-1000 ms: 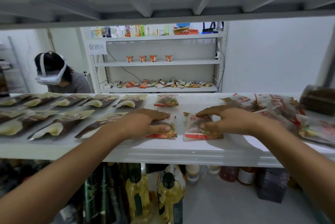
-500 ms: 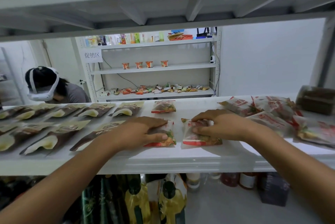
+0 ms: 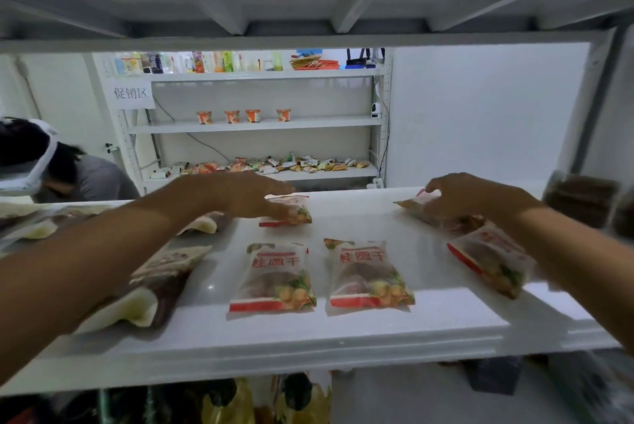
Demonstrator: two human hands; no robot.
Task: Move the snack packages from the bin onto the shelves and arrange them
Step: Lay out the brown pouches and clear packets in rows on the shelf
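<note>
Left hand (image 3: pixel 248 198) lay flat on the back pack (image 3: pixel 291 214), right hand (image 3: pixel 475 198) curled onto the pile (image 3: pixel 487 252) at the shelf's (image 3: pixel 308 338) right end — couldn't tell if I'd pinched one — so I figured lift a single pack clear, then square it beside the front pair (image 3: pixel 274 276).

Red-banded snack packages (image 3: pixel 271 278) on shelf (image 3: pixel 308 338): at least five counted, two by front edge, one behind, two toward right edge. Brown pouches (image 3: pixel 161 286) at left: two made out. Orange cups (image 3: pixel 231 116) on far rack (image 3: pixel 308 123): four.
</note>
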